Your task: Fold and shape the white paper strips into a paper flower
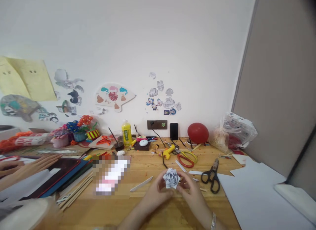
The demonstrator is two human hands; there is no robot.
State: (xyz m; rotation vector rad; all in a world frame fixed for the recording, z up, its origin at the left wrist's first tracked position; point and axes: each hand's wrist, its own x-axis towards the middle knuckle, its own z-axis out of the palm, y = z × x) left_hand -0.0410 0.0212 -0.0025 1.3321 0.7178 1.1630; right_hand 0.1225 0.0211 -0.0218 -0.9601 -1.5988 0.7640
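A white and grey folded paper flower point(171, 178) is held up between my two hands, over the wooden table point(138, 207). My left hand point(159, 187) curls its fingers around the flower's left side. On the other side, my right hand point(188, 186) grips it with thumb and fingers; a bracelet circles that wrist. Just right of my right hand lie black-handled scissors point(212, 178). White paper strips point(141, 184) rest on the wood near both hands. The underside of the flower and some fingertips are hidden.
Farther back are a yellow glue gun point(169, 152), red and yellow-handled scissors point(187, 159), a red balloon point(198, 132) and a yellow bottle point(126, 133). White paper sheets point(256, 197) cover the right side. At left, wooden sticks point(77, 191) lie near another person's hands point(40, 165).
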